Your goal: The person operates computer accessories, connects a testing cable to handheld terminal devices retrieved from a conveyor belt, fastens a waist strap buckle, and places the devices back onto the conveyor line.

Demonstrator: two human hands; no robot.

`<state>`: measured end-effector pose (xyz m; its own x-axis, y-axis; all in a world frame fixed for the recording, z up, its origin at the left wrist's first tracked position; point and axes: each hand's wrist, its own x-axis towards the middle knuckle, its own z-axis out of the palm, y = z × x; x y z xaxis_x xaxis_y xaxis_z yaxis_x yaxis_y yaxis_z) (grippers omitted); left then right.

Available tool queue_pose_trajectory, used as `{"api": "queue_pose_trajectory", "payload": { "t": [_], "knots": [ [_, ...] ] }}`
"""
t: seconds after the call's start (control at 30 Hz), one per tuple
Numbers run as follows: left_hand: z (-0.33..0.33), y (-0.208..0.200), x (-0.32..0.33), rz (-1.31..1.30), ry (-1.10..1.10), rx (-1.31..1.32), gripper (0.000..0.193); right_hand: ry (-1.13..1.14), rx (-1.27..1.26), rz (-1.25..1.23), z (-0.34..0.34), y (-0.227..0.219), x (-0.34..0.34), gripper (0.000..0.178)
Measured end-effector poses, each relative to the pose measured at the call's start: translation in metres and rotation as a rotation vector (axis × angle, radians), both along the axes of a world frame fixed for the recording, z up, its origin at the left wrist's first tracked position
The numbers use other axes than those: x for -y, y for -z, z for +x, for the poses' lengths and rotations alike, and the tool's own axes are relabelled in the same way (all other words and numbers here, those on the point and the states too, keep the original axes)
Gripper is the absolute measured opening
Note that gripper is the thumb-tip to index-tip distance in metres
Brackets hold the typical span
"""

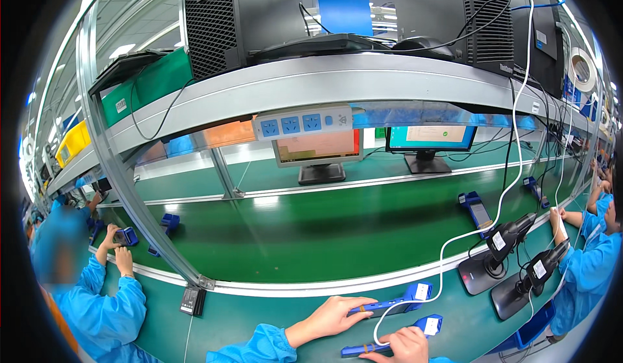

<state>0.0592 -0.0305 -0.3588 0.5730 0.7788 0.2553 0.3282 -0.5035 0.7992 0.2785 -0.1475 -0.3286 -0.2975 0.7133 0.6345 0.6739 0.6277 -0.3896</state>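
My left hand (pixel 332 317) is closed around the near end of a blue handheld terminal (pixel 406 302) above the green bench. Just nearer to me, my right hand (pixel 407 346) grips a second blue handheld terminal (pixel 431 325), thumb and fingers across its body. A white cable (pixel 448 249) hangs from the shelf and loops down to the right fingertips. Whether its end is pinched there or plugged in is hidden. Both terminals carry a white label on the wider end.
Two black scanners on stands (pixel 480 269) (pixel 529 278) stand at right. A green belt (pixel 292 233) crosses beyond the white rail, carrying blue terminals (pixel 477 212). A metal post (pixel 146 213) and black block (pixel 193 300) are left. Co-workers in blue sleeves (pixel 107 304) sit either side.
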Motion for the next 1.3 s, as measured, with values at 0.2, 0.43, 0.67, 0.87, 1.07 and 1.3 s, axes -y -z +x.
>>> {"api": "queue_pose_trajectory", "payload": {
  "t": [0.2, 0.43, 0.67, 0.87, 1.07, 1.3],
  "knots": [
    [-0.002, -0.001, -0.001, 0.009, 0.062, -0.019, 0.041, -0.025, 0.020, -0.007, -0.005, -0.001, 0.006, 0.048],
    [-0.032, -0.027, 0.013, 0.035, -0.031, -0.082, 0.054, -0.106, -0.006, -0.045, 0.004, 0.011, 0.001, 0.058],
    [-0.145, -0.078, 0.107, -0.150, -0.202, -0.236, 0.031, -0.140, -0.147, 0.002, 0.018, 0.041, 0.007, 0.072],
    [-0.224, -0.099, 0.248, -0.607, -0.269, -0.509, 0.016, -0.020, -0.143, 0.214, 0.024, 0.056, 0.021, 0.066],
    [-0.170, -0.038, 0.335, -1.071, 0.157, 0.029, 0.031, -0.824, -0.126, 0.027, -0.021, 0.027, 0.032, 0.030],
    [-0.074, -0.027, 0.349, -0.473, -0.737, 1.035, 0.046, -1.173, 0.049, -0.684, -0.104, 0.013, 0.060, 0.026]
  ]
}}
